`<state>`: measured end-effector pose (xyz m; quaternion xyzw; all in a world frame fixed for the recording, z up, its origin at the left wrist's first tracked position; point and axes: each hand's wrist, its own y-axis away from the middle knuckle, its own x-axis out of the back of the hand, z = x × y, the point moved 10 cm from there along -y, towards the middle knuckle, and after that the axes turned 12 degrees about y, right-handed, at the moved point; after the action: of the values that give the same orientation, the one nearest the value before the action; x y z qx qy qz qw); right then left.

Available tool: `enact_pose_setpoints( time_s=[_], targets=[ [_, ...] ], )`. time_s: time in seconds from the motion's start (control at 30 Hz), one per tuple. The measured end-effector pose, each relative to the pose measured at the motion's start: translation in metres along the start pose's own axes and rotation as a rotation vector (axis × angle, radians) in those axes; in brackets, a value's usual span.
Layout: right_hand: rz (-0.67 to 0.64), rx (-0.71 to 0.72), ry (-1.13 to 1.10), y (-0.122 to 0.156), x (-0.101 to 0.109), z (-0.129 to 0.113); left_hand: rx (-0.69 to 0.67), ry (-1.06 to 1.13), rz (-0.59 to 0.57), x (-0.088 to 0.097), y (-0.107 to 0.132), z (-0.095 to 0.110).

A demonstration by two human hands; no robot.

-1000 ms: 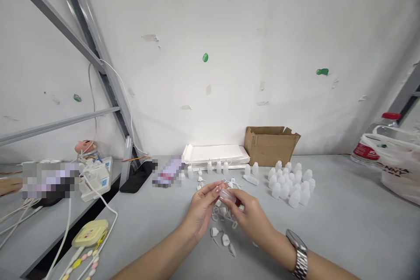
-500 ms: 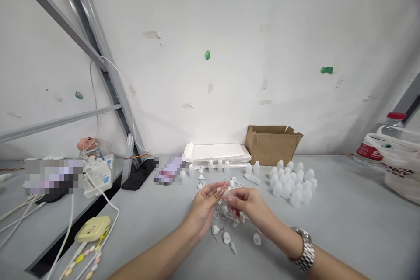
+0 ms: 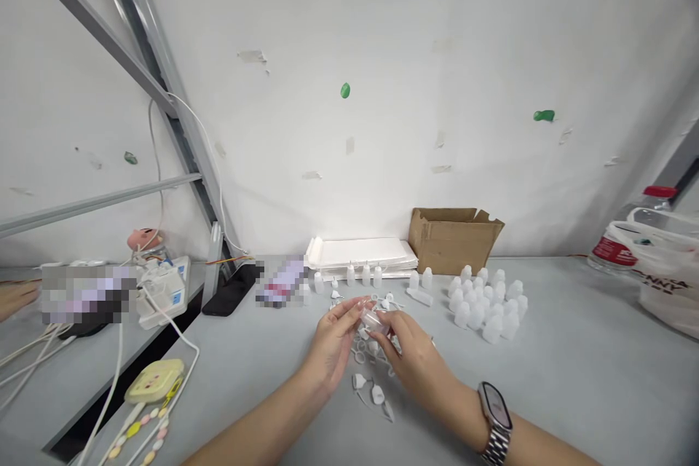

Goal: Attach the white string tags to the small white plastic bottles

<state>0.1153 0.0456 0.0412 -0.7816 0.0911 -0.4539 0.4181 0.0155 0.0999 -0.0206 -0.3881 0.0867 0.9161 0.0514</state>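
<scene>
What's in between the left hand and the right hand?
A small translucent plastic bottle, which the left hand and the right hand both hold. The head view shows it.

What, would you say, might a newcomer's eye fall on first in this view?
Probably the left hand and right hand, meeting at a small clear bottle over the grey table, with white caps scattered around and below them. Next might come the cluster of whitish bottles to the right, in front of the brown cardboard box, then the red-capped bottle near the right edge.
</scene>
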Motion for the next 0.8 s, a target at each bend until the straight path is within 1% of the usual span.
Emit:
enact_pose_setpoints(
  time_s=[0.07,0.17,0.27,0.33,0.4,0.5,0.6,0.67,0.73,0.8],
  targets=[
    [0.090,0.141,0.128,0.003,0.007,-0.015,-0.032,0.006,-0.007,-0.002,0.002,0.001],
    [0.135,0.242,0.221,0.005,0.009,-0.024,-0.060,0.019,-0.020,-0.005,0.004,0.001],
    [0.153,0.263,0.203,0.005,0.010,-0.025,-0.047,0.028,-0.030,-0.007,0.005,-0.002],
    [0.167,0.226,0.141,0.005,0.012,-0.022,-0.040,0.016,-0.046,-0.009,0.006,-0.002],
    [0.143,0.127,0.045,0.004,0.010,-0.012,-0.040,-0.009,-0.058,-0.011,0.007,-0.002],
    [0.036,-0.118,-0.143,0.004,0.001,0.009,-0.049,-0.040,-0.061,-0.010,0.008,-0.001],
    [-0.106,-0.382,-0.338,0.008,-0.015,0.028,-0.051,-0.045,-0.071,-0.009,0.005,-0.003],
    [-0.190,-0.541,-0.510,0.011,-0.027,0.036,-0.041,-0.044,-0.087,-0.008,0.002,-0.006],
    [-0.274,-0.679,-0.734,0.015,-0.043,0.040,-0.002,-0.052,-0.088,-0.006,-0.001,-0.010],
    [-0.356,-0.795,-0.961,0.021,-0.059,0.039,0.041,-0.068,-0.071,-0.004,-0.002,-0.013]
  ],
)
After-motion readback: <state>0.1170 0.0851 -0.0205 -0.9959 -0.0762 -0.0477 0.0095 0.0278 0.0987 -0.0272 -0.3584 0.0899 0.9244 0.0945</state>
